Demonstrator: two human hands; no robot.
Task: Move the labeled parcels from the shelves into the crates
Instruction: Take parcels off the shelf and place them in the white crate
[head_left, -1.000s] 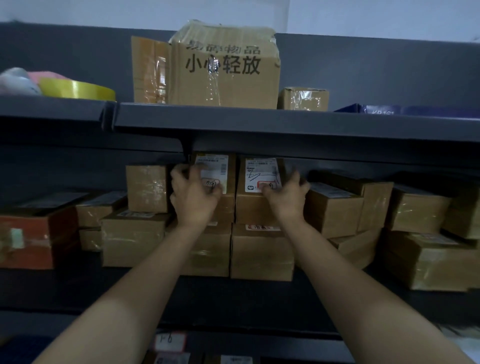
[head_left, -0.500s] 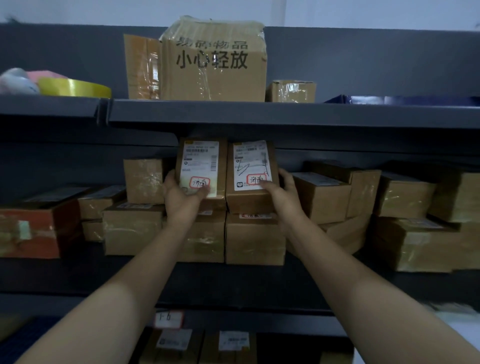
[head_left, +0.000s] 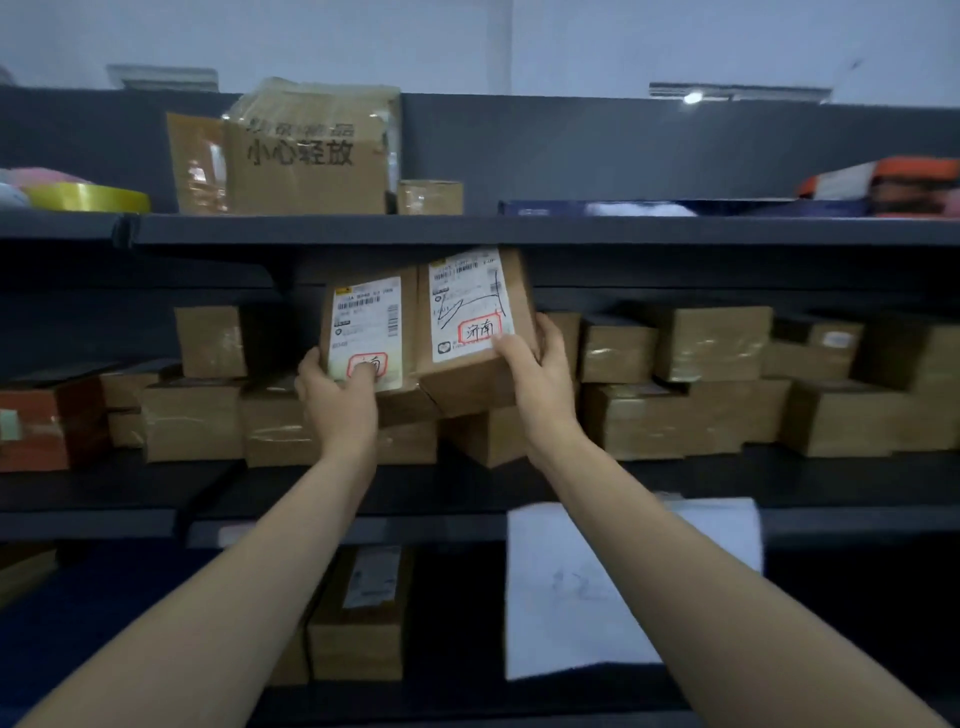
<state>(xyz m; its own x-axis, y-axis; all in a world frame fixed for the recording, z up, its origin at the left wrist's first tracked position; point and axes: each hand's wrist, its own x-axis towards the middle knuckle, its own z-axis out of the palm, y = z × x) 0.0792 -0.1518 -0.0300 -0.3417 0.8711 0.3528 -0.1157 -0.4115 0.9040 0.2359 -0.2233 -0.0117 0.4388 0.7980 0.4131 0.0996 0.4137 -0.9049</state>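
Two small brown parcels with white shipping labels are held side by side in front of the middle shelf. My left hand (head_left: 340, 402) grips the left parcel (head_left: 366, 332) from below, thumb over its red-framed mark. The right parcel (head_left: 470, 312) is gripped at its lower right corner by my right hand (head_left: 540, 374). Both parcels are lifted clear of the stacked boxes and tilted, labels facing me. No crate is in view.
Dark shelving (head_left: 519, 228) fills the view. Several taped brown boxes (head_left: 711, 384) line the middle shelf. A large box with black characters (head_left: 306, 156) and a yellow tape roll (head_left: 88, 197) sit on top. A white sheet (head_left: 571, 587) hangs below, beside a labeled box (head_left: 363, 613).
Both hands have pulled the two labeled parcels off the stack and out toward me, tilting them. My view has tilted up and drawn back, showing the lower shelf and white sheet.
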